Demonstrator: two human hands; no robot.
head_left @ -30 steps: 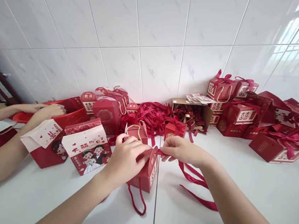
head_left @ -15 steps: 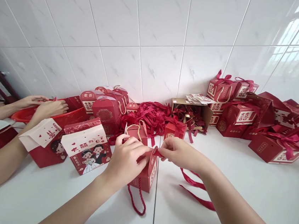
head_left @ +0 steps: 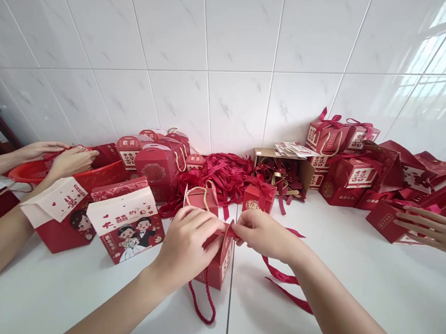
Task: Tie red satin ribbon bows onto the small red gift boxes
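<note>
In front of me stands a small red gift box (head_left: 218, 270) with a dark red rope handle (head_left: 208, 314) hanging down its near side. My left hand (head_left: 191, 243) is closed over the box's top, its fingers curled around the upper flap. Against the right side of that top, my right hand (head_left: 258, 232) pinches a red ribbon; the fingertips partly hide it. Loose ribbon tails (head_left: 293, 296) trail over the table behind my right wrist. Just beyond my hands are a box with a cream cord (head_left: 204, 196) and a bow-tied box (head_left: 259, 196).
A ribbon heap (head_left: 226, 175) and a cardboard carton (head_left: 283, 176) line the wall. Finished-looking boxes (head_left: 345, 174) pile up at right, where another person's hand (head_left: 435, 229) reaches in. At left, another person's hands (head_left: 74, 161) work over a red basket (head_left: 105, 173), near couple-printed boxes (head_left: 129, 226).
Another person's hand has come in from the right edge, over a bow-tied box. My hands stay at the box top, with my right hand slightly closer to my left.
</note>
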